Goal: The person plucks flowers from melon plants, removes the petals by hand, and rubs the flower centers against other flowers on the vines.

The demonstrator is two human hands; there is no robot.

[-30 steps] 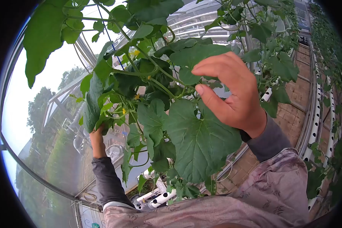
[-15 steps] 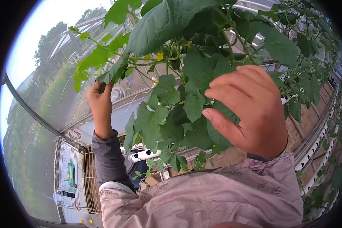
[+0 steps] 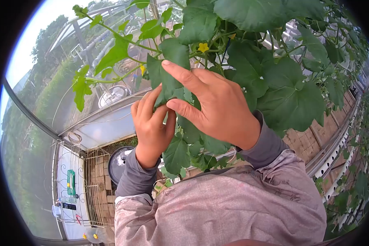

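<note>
My left hand (image 3: 153, 123) has its thumb and fingers closed on the lower edge of a broad green leaf (image 3: 156, 74). My right hand (image 3: 221, 102) reaches over the same leaf from the right, index finger stretched across it and thumb apart from that finger. The right thumb tip comes close to the left fingertips. The leaf belongs to a climbing vine, with a yellow flower (image 3: 203, 47) just above my right hand. A paler shoot (image 3: 117, 49) runs off to the upper left.
Large leaves (image 3: 291, 92) crowd the right side. White tubes with holes (image 3: 336, 158) run along the brick floor (image 3: 301, 143). At lower left stand a wire rack (image 3: 92, 188) and a round dark lid (image 3: 119, 164). A clear wall with a metal frame (image 3: 33, 112) is at left.
My left hand has moved right and down, bringing the leaf edge inward. My right hand has moved left to meet it, its index finger now straighter. The view has shifted slightly.
</note>
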